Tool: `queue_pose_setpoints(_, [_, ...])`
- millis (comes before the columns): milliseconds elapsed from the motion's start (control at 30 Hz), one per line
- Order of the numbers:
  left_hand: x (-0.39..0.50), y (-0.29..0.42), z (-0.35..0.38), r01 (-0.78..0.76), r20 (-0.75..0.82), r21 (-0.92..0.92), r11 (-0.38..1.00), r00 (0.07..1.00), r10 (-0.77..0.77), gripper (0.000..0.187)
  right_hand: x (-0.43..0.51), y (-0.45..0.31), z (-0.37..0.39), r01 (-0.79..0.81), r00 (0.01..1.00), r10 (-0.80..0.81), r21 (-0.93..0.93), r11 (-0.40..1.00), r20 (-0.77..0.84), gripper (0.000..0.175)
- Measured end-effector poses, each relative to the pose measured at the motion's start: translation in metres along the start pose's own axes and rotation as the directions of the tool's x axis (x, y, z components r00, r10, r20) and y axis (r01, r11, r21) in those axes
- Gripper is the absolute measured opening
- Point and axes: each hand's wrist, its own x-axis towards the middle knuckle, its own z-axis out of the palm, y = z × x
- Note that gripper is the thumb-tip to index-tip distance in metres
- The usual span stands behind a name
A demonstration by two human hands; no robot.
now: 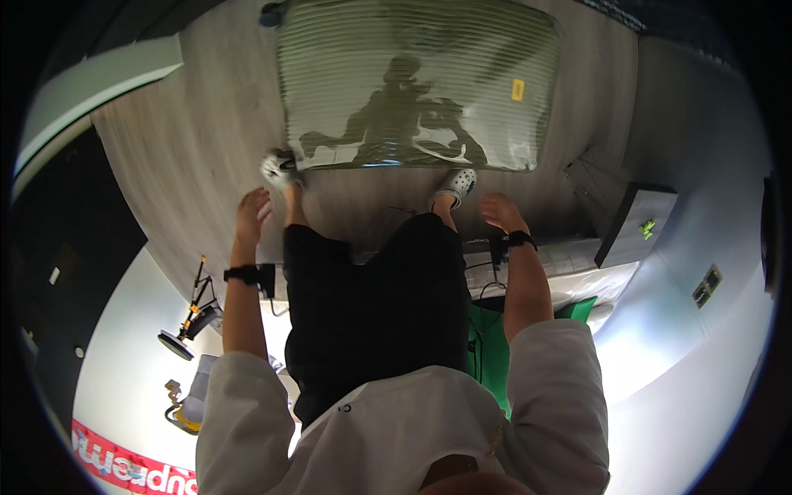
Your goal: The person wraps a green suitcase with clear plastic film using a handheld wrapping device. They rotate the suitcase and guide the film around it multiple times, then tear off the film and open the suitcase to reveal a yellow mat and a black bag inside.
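My left hand hangs in the air on the left, beside my shin and near a white clog. Its fingers are loosely bent and hold nothing. On the other side, my right hand is also empty, fingers slightly curled, close to the other white clog. Black straps with small devices circle both wrists. In front of my feet lies a large glossy, ribbed, green-tinted rectangular panel; whether it is glass or clear plastic I cannot tell. It reflects my outline and bears a yellow label.
A wood-look floor surrounds the panel. To the right, a small wall-side shelf carries a green object. Behind me are a green cloth or bag and a black-and-yellow jointed lamp. A wall outlet is at right.
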Motion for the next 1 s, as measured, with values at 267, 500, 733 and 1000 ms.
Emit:
queue_pose_setpoints(267, [0.189,0.072,-0.083,-0.351,0.176,0.621,0.701,0.934,0.312,0.024,-0.057,0.003,0.16,-0.152,0.928,0.052,-0.248,0.957,-0.368,0.036])
queue_pose_setpoints(500, [0.259,0.12,-0.025,-0.546,0.425,0.506,0.667,0.831,0.359,0.029,-0.041,-0.041,0.396,-0.008,1.0,0.004,-0.295,0.955,-0.014,0.024])
queue_pose_setpoints(733, [0.341,0.15,0.06,-0.666,0.408,0.409,0.624,0.745,0.528,0.044,-0.072,-0.04,0.442,-0.048,0.998,0.025,-0.382,0.923,-0.063,0.022])
queue_pose_setpoints(1000, [0.384,0.125,0.104,-0.686,0.515,0.298,0.664,0.701,0.493,0.04,-0.082,-0.049,0.405,-0.08,0.978,0.016,-0.302,0.95,-0.21,0.019])
